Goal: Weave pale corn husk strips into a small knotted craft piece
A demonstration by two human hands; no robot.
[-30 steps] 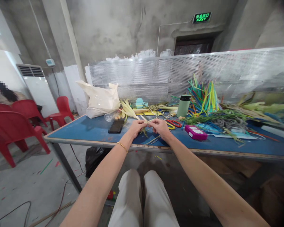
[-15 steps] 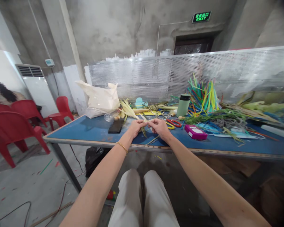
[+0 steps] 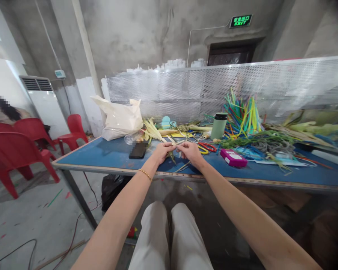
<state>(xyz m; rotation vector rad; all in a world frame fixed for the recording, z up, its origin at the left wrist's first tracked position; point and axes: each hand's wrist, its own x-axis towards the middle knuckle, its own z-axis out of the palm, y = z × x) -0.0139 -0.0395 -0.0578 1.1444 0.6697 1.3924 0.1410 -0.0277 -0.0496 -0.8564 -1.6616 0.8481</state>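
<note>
My left hand (image 3: 162, 150) and my right hand (image 3: 189, 150) meet over the near edge of the blue table (image 3: 107, 157). Both are closed in a pinch on the same pale straw-like strip (image 3: 175, 145), which runs between their fingertips. A gold bracelet (image 3: 145, 174) sits on my left wrist. More pale leaf strips (image 3: 153, 131) lie just behind my hands, and a few thin strips (image 3: 183, 166) rest on the table below them.
A black phone (image 3: 138, 149), a cream bag (image 3: 121, 118), red scissors (image 3: 207, 146), a green cup (image 3: 219, 126), a pink box (image 3: 233, 157) and several coloured straws (image 3: 242, 112) are on the table. A perforated metal screen (image 3: 214, 86) backs it. Red chairs (image 3: 19, 150) stand left.
</note>
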